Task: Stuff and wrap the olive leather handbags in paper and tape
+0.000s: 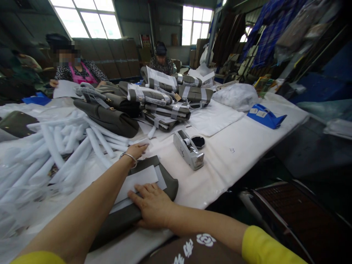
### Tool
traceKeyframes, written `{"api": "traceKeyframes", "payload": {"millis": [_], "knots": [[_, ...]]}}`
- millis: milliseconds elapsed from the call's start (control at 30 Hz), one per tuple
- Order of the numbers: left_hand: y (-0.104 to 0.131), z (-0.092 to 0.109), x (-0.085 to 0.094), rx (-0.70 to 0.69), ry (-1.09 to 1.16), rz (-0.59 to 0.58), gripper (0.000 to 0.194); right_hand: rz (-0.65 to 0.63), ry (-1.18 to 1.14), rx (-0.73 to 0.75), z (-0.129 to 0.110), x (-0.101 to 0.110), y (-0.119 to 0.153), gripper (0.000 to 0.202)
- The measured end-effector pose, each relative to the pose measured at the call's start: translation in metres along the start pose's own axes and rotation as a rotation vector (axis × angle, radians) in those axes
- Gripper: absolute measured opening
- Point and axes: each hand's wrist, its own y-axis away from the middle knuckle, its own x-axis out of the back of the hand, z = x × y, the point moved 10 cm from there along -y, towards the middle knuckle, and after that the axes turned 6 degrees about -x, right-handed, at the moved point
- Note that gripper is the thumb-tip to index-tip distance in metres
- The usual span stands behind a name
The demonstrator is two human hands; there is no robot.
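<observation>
A dark olive bag [172,186] lies on the table's near edge with white sheets [140,178] on top of it. My right hand [152,206] rests on the bag and the lower edge of the sheets, fingers spread. Beyond the bag's far edge is my left hand [137,149], a bracelet on its wrist. Its fingers are pinched together at a small, thin, clear or pale piece [145,142] that is hard to make out. A grey tape dispenser [188,150] stands to the right of the bag, beside a small black round item [198,141].
White foam rolls [71,146] pile up at the left. Wrapped olive bags [165,95] are stacked at the back centre. A blue package [266,115] lies on the white table [220,157] at the right. Two people sit across the table; another is far left.
</observation>
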Motion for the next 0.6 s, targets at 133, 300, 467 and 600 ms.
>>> {"api": "traceKeyframes", "payload": {"millis": [133, 300, 467, 600], "knots": [[0.02, 0.012, 0.01, -0.094, 0.209, -0.009, 0.059, 0.008, 0.008, -0.003, 0.0, 0.0, 0.0, 0.086], [0.065, 0.035, 0.009, -0.278, 0.395, -0.114, 0.072, -0.002, 0.015, -0.004, -0.001, -0.001, 0.0, 0.086], [0.123, 0.027, -0.014, -0.391, 0.128, -0.256, 0.067, 0.022, 0.053, -0.001, -0.002, -0.002, 0.0, 0.072], [0.141, 0.003, -0.022, -0.333, 0.179, -0.21, 0.074, 0.038, 0.081, 0.007, -0.003, -0.005, 0.0, 0.064]]}}
